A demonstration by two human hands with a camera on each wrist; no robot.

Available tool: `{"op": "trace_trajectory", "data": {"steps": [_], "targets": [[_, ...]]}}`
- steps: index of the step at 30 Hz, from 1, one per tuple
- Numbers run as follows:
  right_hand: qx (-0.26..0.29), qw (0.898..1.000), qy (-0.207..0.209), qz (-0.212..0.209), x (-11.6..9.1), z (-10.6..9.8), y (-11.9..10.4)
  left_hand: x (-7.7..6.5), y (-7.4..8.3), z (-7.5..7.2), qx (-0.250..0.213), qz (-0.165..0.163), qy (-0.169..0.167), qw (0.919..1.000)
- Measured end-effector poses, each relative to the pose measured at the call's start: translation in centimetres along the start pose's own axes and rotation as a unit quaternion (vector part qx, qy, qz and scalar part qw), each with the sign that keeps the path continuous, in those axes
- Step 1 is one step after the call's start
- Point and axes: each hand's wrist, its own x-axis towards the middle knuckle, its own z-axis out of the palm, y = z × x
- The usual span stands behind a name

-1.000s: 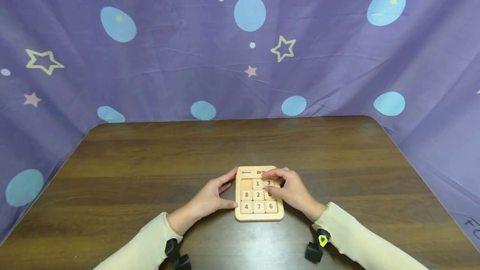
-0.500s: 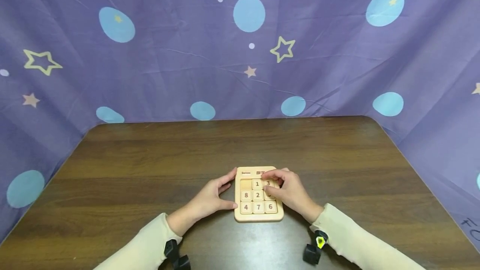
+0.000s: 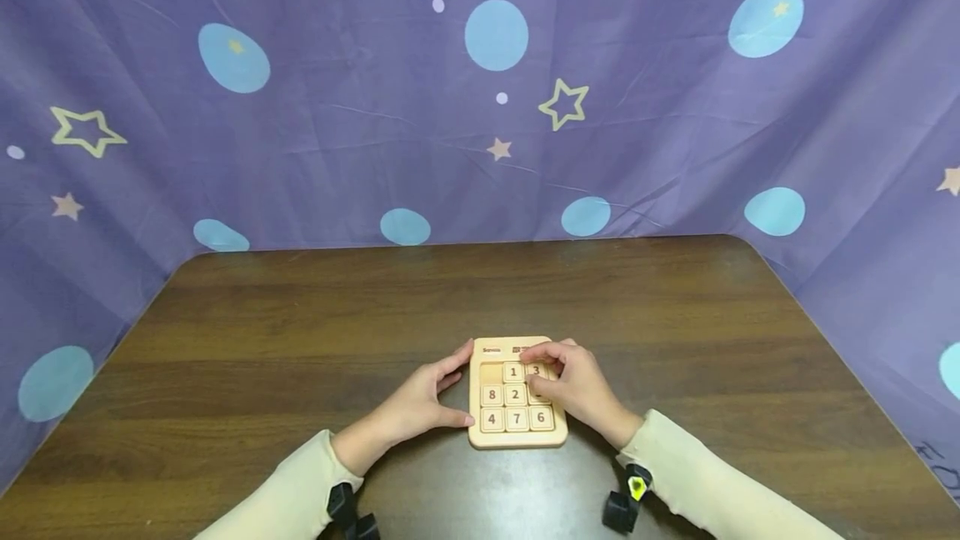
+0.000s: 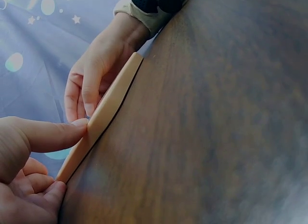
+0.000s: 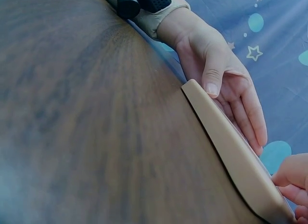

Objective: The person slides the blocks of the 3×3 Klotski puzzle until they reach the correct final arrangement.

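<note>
A light wooden number slide puzzle point(image 3: 480, 433) lies flat on the table, its brand print along the top. The vacant slot point(image 3: 492, 373) is at the top left; tiles 1, 3, 8, 2, 4, 7 and 6 can be read. My left hand point(image 3: 416, 398) rests along the puzzle's left side, thumb near the lower corner and index finger near the upper one. Over the right side, my right hand point(image 3: 573, 377) touches the board with thumb and index finger around the 3 tile point(image 3: 536, 371). Its thumb and palm partly cover the tile below the 3.
Brown wood-grain table point(image 3: 300, 315) extends around the puzzle to a far edge. Behind and beside it hangs a purple curtain point(image 3: 337, 107) with stars and blue dots. Black wrist devices point(image 3: 622, 507) sit on both cream sleeves.
Both hands keep nearly the same place on the puzzle and the tiles stand as before. The head view has tilted up slightly, so everything appears a little lower.
</note>
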Motion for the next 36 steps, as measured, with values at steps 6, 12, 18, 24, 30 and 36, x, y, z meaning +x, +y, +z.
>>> {"op": "trace_trajectory", "data": {"steps": [6,12,18,24,30,36], "targets": [[-0.001,1.0,0.002,0.008,0.2,0.0,-0.2,0.1,0.3,-0.1,0.008,0.004,0.003,1.0],[0.007,1.0,-0.003,0.012,0.2,0.2,-0.5,0.1,0.3,-0.1,0.012,0.005,0.0,0.9999],[0.012,1.0,-0.003,0.011,0.2,0.5,-0.5,0.0,0.1,0.0,0.012,0.001,0.001,0.9999],[0.019,1.0,-0.003,0.017,0.3,0.8,-0.6,-0.1,0.1,-0.1,0.011,0.0,0.002,0.9999],[0.026,0.999,0.005,0.025,0.3,1.0,-1.0,0.0,0.2,0.0,0.012,0.003,-0.002,0.9999],[0.012,1.0,0.023,0.017,0.4,1.6,-1.2,0.0,0.1,0.0,0.008,0.005,-0.001,1.0]]}}
